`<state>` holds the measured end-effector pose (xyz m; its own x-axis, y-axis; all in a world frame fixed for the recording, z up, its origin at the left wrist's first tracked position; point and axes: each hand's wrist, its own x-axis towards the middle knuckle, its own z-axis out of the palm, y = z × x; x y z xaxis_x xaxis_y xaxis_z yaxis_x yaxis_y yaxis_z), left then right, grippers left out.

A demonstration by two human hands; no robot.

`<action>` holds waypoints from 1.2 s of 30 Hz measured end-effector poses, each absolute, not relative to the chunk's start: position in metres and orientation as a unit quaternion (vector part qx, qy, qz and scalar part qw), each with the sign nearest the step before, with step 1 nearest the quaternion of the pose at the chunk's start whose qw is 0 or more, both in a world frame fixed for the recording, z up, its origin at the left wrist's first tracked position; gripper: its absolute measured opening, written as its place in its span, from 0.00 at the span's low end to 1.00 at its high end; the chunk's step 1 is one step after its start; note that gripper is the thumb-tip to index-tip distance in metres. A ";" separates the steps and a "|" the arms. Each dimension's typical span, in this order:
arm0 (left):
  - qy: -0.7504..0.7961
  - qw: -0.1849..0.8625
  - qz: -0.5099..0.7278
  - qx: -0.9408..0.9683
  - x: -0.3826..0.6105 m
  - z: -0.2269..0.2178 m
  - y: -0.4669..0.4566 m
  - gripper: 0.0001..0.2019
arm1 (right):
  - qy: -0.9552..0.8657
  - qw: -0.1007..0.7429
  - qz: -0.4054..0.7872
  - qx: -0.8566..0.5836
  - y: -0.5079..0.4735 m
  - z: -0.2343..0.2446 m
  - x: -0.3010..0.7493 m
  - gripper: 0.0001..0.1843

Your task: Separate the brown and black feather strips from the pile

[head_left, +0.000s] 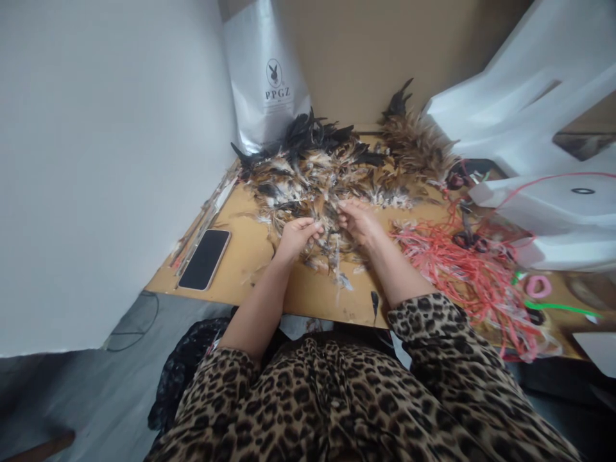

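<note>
A loose pile of brown, black and whitish feathers [308, 170] covers the middle of the table. At its near edge, my left hand [297, 239] is closed in a pinch on a brown feather [319, 206]. Close by on the right, my right hand [359, 221] has thumb and fingertips pressed together on feathers too. Just how many feathers each pinch holds is too blurred to tell. Small feather bits and pale fluff [337, 273] lie below the hands on the tabletop [240, 215].
A phone [205, 259] lies at the left, beside a white wall. Tangled pink-red strips [457, 269] cover the right, with dark scissors [466, 239] on them. A brown feather bunch [418, 144] and a white printed bag [269, 83] stand behind. White sheeting [539, 83] hangs right.
</note>
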<state>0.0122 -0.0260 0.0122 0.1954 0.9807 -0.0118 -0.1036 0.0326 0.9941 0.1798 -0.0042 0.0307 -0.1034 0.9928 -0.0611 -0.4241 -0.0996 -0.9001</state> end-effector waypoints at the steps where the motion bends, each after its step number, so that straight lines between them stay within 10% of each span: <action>1: 0.424 0.582 0.480 0.500 0.011 0.013 -0.025 0.12 | -0.381 0.561 0.625 -0.387 -0.003 0.030 0.181 0.14; 36: 0.322 0.745 0.418 0.408 0.009 0.014 -0.030 0.08 | -0.431 0.469 0.719 -0.277 -0.012 0.040 0.188 0.14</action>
<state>0.0086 -0.0301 0.0137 0.4434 0.8855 -0.1387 -0.3610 0.3181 0.8766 0.1883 -0.0121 0.0396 -0.4063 0.9137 0.0054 -0.4356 -0.1885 -0.8802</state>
